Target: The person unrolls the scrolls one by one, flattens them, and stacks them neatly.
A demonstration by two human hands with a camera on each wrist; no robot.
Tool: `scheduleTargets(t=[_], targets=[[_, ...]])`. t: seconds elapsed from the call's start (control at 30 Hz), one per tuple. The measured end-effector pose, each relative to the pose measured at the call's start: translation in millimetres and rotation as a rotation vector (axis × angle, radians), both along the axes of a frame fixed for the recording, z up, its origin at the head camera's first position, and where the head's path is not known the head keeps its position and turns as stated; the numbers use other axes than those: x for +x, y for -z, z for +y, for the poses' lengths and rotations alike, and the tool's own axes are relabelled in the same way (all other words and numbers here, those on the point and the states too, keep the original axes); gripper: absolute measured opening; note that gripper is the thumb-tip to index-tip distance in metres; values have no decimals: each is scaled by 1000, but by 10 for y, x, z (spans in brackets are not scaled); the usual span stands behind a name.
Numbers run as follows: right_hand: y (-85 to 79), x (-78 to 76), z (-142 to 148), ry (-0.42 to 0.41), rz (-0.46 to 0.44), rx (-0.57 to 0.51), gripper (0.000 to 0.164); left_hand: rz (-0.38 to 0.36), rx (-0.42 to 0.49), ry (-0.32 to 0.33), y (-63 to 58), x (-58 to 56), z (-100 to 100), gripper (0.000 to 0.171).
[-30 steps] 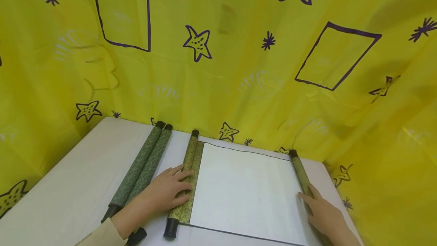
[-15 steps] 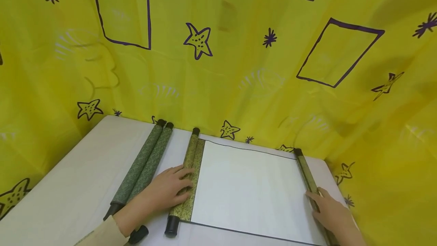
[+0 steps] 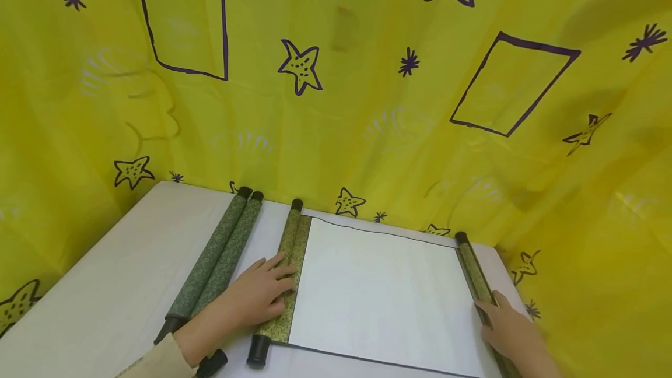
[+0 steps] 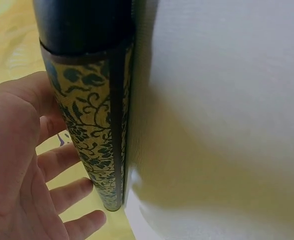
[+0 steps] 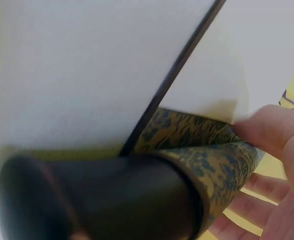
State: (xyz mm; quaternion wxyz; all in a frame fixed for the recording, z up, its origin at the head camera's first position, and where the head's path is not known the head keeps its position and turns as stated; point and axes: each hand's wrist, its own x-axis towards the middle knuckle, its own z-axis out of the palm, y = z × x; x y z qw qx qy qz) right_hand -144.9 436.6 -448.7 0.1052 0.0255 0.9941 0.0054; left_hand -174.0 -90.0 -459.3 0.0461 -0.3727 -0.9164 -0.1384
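Observation:
A hanging scroll [image 3: 378, 290] lies unrolled across the table, its blank white sheet between two rolled ends in olive patterned cloth with black knobs. My left hand [image 3: 259, 295] rests on the scroll's left roll [image 3: 290, 244], fingers spread over the patterned band. In the left wrist view, that roll's floral cloth [image 4: 89, 115] shows close beside the loosely extended fingers. At the far side of the sheet, my right hand [image 3: 511, 328] grips the right roll [image 3: 476, 270]. The right wrist view shows the thumb [image 5: 271, 130] on the near side of the patterned cloth [image 5: 219, 167] and the fingers beyond.
Two green rolled scrolls [image 3: 217, 255] with black ends lie side by side left of the open one. The white table [image 3: 131, 249] meets a yellow curtain [image 3: 336, 104] printed with stars and frames at its back and sides.
My right hand has moved right a little with the right roll, and a strip of patterned border now shows beside it. The left hand stays on the left roll.

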Motion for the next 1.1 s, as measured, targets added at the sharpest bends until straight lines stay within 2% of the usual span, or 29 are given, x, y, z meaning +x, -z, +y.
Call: scheduleTargets(t=[0.23,0.53,0.8,0.97,1.1], targets=[[-29,100,38,-74,99,-2,53,26,15,0,4,26,-32,33],[-31,93,84,-42,51,1,50,49,7,6,20,35,-36,33],[-69,75,-1,-25,68,-22,50,24,2,-2,35,79,-77,35],[-147,30,-287,-132,204,13,50,11,25,-71,-33,78,-240,35],[-243,-48,-659,-238,291,-39,45,14,61,-129,-210,69,-463,32]])
